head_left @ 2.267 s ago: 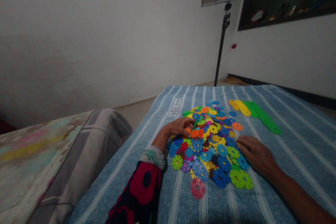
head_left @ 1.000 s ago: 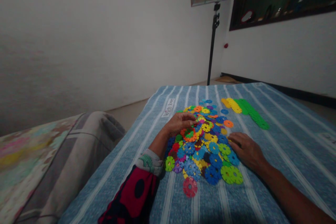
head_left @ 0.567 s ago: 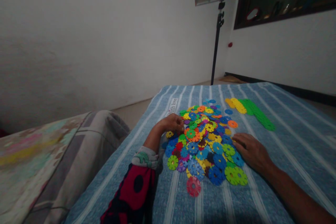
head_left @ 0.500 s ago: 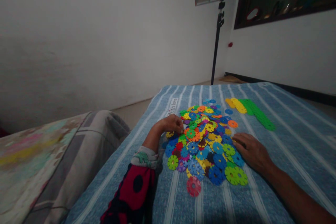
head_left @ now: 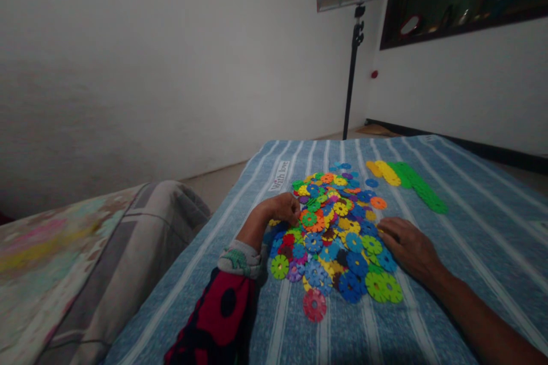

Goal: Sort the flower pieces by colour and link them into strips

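Curling the left hand [head_left: 283, 209] in at the left side of a heap of multicoloured, notched, flat plastic discs [head_left: 341, 209]; cannot tell whether pinching any; resting the right hand [head_left: 406, 244], relaxed and unclenched, at the right edge; on blue, white-striped cloth [head_left: 479, 228].

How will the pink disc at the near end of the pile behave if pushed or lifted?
The pink disc looks like thin plastic, so it's probably stiff and light. Lying flat on the cloth, it will likely slide rather than roll. Its low edge may make it fiddly to pinch.
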Tool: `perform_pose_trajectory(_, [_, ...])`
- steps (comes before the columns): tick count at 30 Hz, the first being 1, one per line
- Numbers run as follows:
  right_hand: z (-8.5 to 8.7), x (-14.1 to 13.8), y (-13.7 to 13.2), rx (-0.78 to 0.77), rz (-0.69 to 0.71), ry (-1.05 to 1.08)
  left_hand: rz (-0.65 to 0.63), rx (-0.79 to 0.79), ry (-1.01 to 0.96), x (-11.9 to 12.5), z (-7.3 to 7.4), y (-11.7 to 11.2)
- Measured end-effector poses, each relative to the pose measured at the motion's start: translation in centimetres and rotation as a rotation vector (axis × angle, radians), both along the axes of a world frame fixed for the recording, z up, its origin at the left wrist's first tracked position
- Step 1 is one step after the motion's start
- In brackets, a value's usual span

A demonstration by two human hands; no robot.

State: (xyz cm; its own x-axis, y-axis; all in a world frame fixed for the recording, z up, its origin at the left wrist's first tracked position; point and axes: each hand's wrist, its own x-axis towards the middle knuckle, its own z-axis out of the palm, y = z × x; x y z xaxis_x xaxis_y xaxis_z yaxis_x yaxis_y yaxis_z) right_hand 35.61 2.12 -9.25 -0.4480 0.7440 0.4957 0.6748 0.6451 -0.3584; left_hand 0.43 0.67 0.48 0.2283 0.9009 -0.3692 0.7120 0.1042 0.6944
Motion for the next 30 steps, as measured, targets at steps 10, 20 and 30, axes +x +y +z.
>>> perform_pose_trajectory(10, [0.4,-0.6,-0.4,0.046,-0.013,0.156,0.053,0.135,-0.214,1.9,2.4,-0.9])
perform_pose_trajectory(20, [3.5,-2.7,-2.6,0.021,0.151,0.375,-0.048,0.280,-0.323,9.8,1.1,-1.2])
perform_pose_trajectory(30, [4.2,-4.0,-3.3,-0.029,0.191,0.379,-0.102,0.457,-0.154,12.9,0.0,-1.9])
